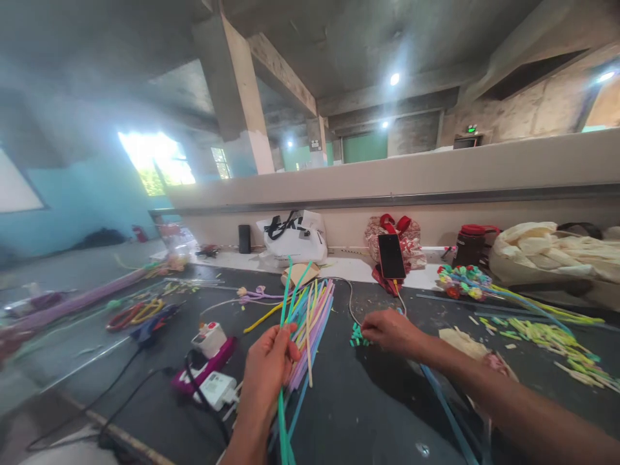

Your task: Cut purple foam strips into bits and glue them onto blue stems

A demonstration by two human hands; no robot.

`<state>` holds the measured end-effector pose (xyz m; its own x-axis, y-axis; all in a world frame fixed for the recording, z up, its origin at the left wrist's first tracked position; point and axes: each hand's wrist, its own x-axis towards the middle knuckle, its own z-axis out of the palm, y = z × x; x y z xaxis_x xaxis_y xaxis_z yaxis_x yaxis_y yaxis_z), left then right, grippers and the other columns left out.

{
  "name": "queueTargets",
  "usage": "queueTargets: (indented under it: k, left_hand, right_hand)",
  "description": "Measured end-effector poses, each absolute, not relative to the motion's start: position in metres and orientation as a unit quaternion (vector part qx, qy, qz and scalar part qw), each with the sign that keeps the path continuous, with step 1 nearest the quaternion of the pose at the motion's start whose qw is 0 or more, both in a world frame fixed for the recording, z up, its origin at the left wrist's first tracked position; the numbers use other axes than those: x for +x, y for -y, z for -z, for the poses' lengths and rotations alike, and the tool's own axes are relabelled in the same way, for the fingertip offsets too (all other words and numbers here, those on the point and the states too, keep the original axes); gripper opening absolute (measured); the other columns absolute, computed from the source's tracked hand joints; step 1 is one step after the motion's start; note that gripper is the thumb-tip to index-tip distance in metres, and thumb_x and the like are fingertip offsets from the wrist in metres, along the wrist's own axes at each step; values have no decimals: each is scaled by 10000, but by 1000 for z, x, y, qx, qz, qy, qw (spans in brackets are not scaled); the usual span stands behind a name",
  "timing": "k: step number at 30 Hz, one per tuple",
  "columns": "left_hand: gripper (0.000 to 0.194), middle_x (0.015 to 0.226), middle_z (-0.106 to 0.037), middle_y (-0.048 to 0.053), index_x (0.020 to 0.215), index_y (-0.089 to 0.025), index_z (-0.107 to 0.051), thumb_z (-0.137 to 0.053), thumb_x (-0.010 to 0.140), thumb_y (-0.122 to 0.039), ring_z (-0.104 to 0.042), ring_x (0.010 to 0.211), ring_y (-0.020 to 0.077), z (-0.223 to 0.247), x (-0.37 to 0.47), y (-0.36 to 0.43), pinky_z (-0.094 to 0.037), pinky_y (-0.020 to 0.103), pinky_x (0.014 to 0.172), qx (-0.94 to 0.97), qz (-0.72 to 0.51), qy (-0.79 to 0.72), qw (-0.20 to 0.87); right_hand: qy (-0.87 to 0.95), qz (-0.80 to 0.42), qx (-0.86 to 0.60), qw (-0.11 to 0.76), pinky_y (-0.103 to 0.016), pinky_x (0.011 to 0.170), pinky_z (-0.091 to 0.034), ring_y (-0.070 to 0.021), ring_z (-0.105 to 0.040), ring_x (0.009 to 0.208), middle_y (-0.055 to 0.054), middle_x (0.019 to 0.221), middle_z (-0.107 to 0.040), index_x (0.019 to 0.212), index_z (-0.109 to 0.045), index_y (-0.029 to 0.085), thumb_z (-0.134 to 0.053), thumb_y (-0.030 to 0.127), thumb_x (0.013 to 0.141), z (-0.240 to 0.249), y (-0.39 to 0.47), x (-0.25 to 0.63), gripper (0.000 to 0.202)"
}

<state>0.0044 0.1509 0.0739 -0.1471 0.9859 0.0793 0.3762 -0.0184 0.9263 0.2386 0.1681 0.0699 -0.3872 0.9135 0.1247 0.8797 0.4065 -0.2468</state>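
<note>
Green bits (357, 336) piled, right hand (391, 332) touching, grip unclear; left hand (268, 363) clamps long green stems (283, 423), apparently uncut.

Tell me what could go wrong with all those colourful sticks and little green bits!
The small green pieces lie loose by the right hand, so a bump might scatter them. The green sticks in the left hand could get mixed into the colourful bundle beside them. The right arm might also snag the cable and tug the propped phone.
</note>
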Motion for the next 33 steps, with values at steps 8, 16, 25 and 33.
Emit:
queueTargets:
  k: [8, 16, 25, 33]
  left_hand:
    - [344, 744, -654, 130, 714, -178, -585, -399, 701, -468, -596, 752, 283, -70, 9, -166, -383, 328, 598, 647, -218, -728, 67]
    - [255, 814, -664, 167, 749, -154, -622, -411, 696, -288, -611, 789, 269, -44, -1, -179, -387, 304, 596, 651, -161, -737, 80]
    - [321, 818, -671, 121, 757, -157, -619, -348, 737, -328, -609, 756, 213, -53, -7, -182, -352, 252, 551, 656, -172, -727, 109]
    - [329, 831, -663, 131, 790, -155, -611, -334, 747, -327, -600, 773, 224, -47, -8, -183, -348, 268, 573, 664, -172, -721, 98]
  right_hand:
    - [837, -100, -529, 98, -237, 598, -369, -195, -596, 758, -69, 812, -675, 810, -662, 190, -478, 225, 702, -56, -166, 183, 217]
    - [811, -149, -557, 101, -258, 636, -416, -163, -586, 758, -40, 812, -647, 821, -628, 158, -485, 217, 779, -53, -184, 156, 161]
    - [769, -235, -587, 98, -328, 668, -478, -146, -568, 773, -45, 950, -568, 1005, -520, 133, -463, 277, 840, -45, -202, 153, 226]
    - [730, -214, -639, 110, -360, 728, -462, -173, -546, 865, -65, 1045, -533, 1048, -504, 151, -465, 279, 838, -36, -216, 136, 249]
